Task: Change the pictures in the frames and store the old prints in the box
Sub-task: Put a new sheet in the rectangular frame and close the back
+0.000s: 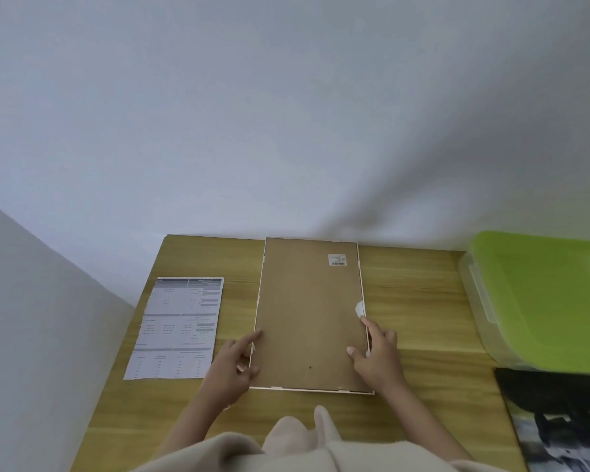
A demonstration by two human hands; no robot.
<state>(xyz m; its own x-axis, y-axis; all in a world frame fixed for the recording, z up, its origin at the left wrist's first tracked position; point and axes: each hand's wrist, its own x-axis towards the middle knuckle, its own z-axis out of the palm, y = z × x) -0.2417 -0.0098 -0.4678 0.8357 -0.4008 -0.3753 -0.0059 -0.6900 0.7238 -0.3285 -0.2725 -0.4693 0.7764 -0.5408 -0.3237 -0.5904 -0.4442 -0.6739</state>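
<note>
- Broadly, a wooden table (406, 301) stands against a pale wall (286, 114) and carries everything else.
- At the right edge sits a clear plastic storage box (481, 301) closed by a lime-green lid (552, 294); it stands well apart from the frame.
- Face down at the middle of the table lies a picture frame (310, 315), its brown backing board up, its thin pale rim showing along the sides and near edge (the far end reaches almost to the wall).
- Left of the frame, just beside it but apart, lies a printed sheet (181, 327) of grey tables and text, flat on the wood.
- At the lower right corner a dark print (559, 420) with black-and-white shapes lies partly out of view.
- A cream sleeve (286, 447) fills the bottom edge.
- The left hand (234, 364) is at the frame's left edge, forefinger stretched onto the board, other fingers loosely bent against the rim; whether they grip it I cannot tell.
- The right hand (377, 352) rests at the right edge, forefinger straight along the rim and thumb pressed on the board, holding nothing.
- A small white tab (360, 309) sits on the right rim, just ahead of that forefinger.
- A white barcode label (337, 259) is stuck near the board's far right corner.
</note>
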